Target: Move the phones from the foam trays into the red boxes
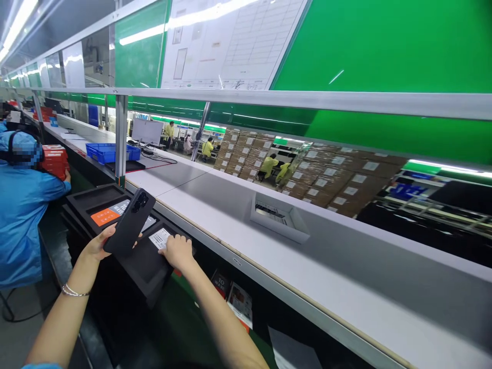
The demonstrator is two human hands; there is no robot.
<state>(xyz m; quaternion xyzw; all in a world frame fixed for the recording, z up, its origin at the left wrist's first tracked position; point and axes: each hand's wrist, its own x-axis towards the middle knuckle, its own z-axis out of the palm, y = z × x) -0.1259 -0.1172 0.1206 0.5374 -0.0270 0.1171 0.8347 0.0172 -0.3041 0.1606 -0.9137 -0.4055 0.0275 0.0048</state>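
Note:
My left hand grips a black phone by its lower end, with the back and camera cluster facing up. It hovers over a stack of black box trays at the lower left. A white label lies in the top tray. My right hand rests on that tray beside the label, fingers curled down onto it; what they press or hold is hidden. A second tray behind holds an orange card.
A long white workbench runs diagonally with a recessed socket. A co-worker in blue stands at the left holding red boxes. A blue bin sits further back. Booklets lie under the bench.

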